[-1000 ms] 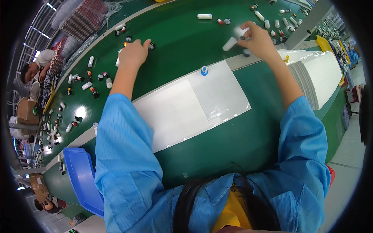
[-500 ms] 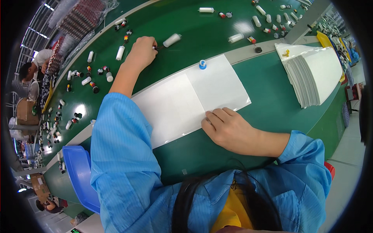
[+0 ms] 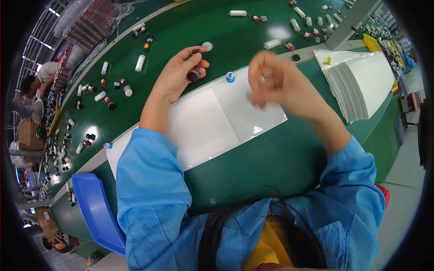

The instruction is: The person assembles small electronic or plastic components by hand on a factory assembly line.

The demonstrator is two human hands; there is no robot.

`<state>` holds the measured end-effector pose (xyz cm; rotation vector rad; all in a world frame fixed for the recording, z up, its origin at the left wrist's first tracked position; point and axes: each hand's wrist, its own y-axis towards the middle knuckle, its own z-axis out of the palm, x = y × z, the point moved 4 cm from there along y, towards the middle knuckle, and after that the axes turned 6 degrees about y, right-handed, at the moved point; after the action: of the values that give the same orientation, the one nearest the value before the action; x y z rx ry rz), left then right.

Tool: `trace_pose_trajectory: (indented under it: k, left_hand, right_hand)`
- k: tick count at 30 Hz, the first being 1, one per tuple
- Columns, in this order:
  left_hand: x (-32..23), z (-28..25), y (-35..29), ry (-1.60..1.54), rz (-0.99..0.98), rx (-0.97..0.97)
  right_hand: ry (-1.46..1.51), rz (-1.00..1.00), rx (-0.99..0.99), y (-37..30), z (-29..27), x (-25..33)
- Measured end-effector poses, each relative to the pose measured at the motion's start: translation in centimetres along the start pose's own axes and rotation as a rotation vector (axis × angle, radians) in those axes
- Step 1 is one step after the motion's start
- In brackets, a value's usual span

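My left hand point(image 3: 181, 72) is raised above the far edge of the white sheets, its fingers curled. They grip a small cylinder with a dark end point(image 3: 195, 51) and a pale round end point(image 3: 207, 46). A second dark round end point(image 3: 193, 75) shows below, at the palm; the rest of it is hidden. To the right, my right hand point(image 3: 285, 86) is over the sheets, its fingers bent and smeared by motion. Beneath lie white sheets point(image 3: 199, 126) with a glossy edge. A small blue-and-white piece point(image 3: 230, 77) stands on their far edge, and another blue piece point(image 3: 108, 145) at the left end.
White cylinders point(image 3: 140, 63) and dark-capped pieces with red and yellow bands point(image 3: 107, 100) lie scattered on the green surface point(image 3: 212, 27) beyond a raised rail. A blue tray point(image 3: 97, 207) sits at left, a stack of white sheets point(image 3: 361, 86) at right, beside a metal post point(image 3: 352, 25).
My left hand has come back from the green surface with the dark-ended cylinder, turning palm inward. My right hand has lifted off the sheets and moved up and away from me.
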<state>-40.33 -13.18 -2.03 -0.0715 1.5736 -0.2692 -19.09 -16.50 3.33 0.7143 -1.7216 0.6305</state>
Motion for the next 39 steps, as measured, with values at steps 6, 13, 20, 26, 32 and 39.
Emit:
trace_pose_trajectory:
  k: [6, 13, 20, 26, 32, 39]
  left_hand:
    - [-0.9, 4.0, -1.0, -0.346, 0.164, 0.166]
    - [-0.9, 4.5, -2.2, -0.415, 0.182, 0.164]
    - [0.0, 4.2, -2.6, -0.352, 0.227, 0.118]
    - [-0.8, 2.9, -3.8, -0.314, 0.339, 0.126]
    - [-0.9, 3.2, -6.3, -0.286, 0.447, 0.165]
    - [-1.4, 3.3, -6.8, -0.291, 0.350, 0.491]
  right_hand:
    - [1.030, -0.285, -0.502, 5.5, 0.4, -3.2]
    - [1.067, -0.242, -0.552, 6.6, 2.8, -3.8]
    - [1.087, -0.222, -0.545, 7.0, 4.0, -4.7]
    - [1.020, -0.251, -0.531, 7.3, 4.9, -3.3]
    - [1.027, -0.216, -0.410, 7.0, 6.1, -2.7]
    - [1.090, -0.037, -0.067, 6.4, 6.0, -1.3]
